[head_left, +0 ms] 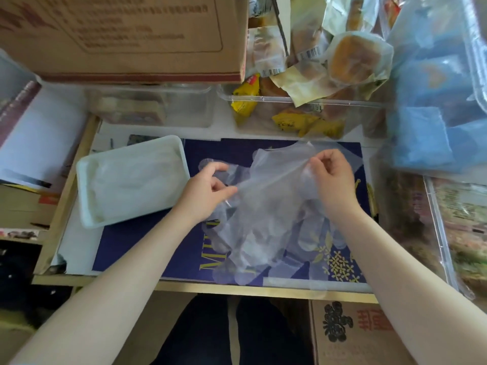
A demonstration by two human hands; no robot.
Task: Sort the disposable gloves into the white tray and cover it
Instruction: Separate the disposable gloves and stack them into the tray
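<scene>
Both hands, left hand (pixel 208 188) and right hand (pixel 329 175), pinch one glove (pixel 274 180); probably clinging film drags loose gloves (pixel 263 246) along toward white tray (pixel 87 164) at nine o'clock.

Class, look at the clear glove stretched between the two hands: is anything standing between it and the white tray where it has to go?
Nothing visible blocks the way. The glove, pinched by the left hand and right hand, hangs just right of the white tray, with only bare blue mat between them. The tray is uncovered.

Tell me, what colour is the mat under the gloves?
Dark navy blue mat with gold lettering and small yellow flowers, seen in the head view.
</scene>
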